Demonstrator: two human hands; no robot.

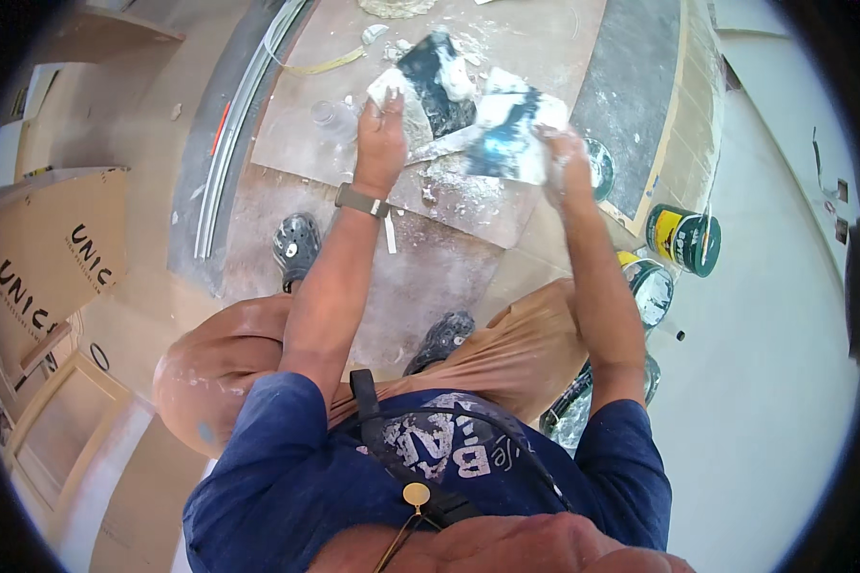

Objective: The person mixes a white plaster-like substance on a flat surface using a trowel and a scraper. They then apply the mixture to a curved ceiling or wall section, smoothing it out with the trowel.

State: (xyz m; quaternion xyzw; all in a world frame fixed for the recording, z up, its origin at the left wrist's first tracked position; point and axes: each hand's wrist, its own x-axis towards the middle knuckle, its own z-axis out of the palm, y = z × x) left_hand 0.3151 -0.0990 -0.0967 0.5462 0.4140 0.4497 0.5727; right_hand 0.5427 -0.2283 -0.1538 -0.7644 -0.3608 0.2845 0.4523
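Paste (457, 81) is carried on a black plate (444, 113) held out over the board (306, 153) on the floor, its pale left side seemingly pinched by the fingers of the left hand (382, 143). A smeared plate (516, 124) is gripped at its right edge by the right hand (566, 162); those fingers look closed on it, though blur hides their exact placement. The step appears to be the working of paste between the two plates. The black plate is best held level and firm, while the smeared plate should be drawn across it at a low angle with even pressure. Edges should be wiped clean, and crumbs (449, 191) from the board left out of the mix.
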